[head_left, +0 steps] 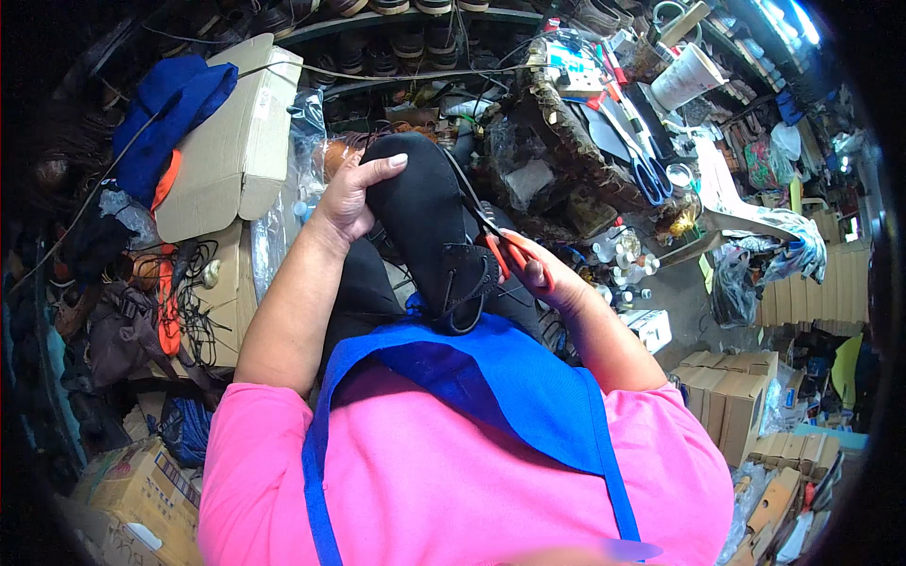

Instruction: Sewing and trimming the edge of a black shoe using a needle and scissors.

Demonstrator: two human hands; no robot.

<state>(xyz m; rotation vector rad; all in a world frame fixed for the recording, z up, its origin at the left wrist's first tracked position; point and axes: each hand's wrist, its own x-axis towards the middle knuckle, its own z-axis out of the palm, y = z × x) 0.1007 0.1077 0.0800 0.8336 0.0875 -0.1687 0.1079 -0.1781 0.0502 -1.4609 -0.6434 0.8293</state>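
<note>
A black shoe (411,193) lies over my lap with a broad, smooth, sole-shaped black face turned up. Its toe end points away from me, and a laced part (464,283) shows at the near end. My left hand (351,200) is closed round the far left edge, the thumb pressed on the black face. Along the right edge runs a thin dark strip (461,179). My right hand (540,268) is closed on scissors with red-orange handles (494,257), their dark blades against that edge. Where the blades meet the material is hard to make out.
A cluttered wooden stump (557,127) at the far right bears blue-handled scissors (649,179) and other tools. Small bottles (628,250) stand right of my right hand. An opened cardboard box (226,141) and a blue cloth (175,108) lie at left. Stacked cartons (727,396) are at right.
</note>
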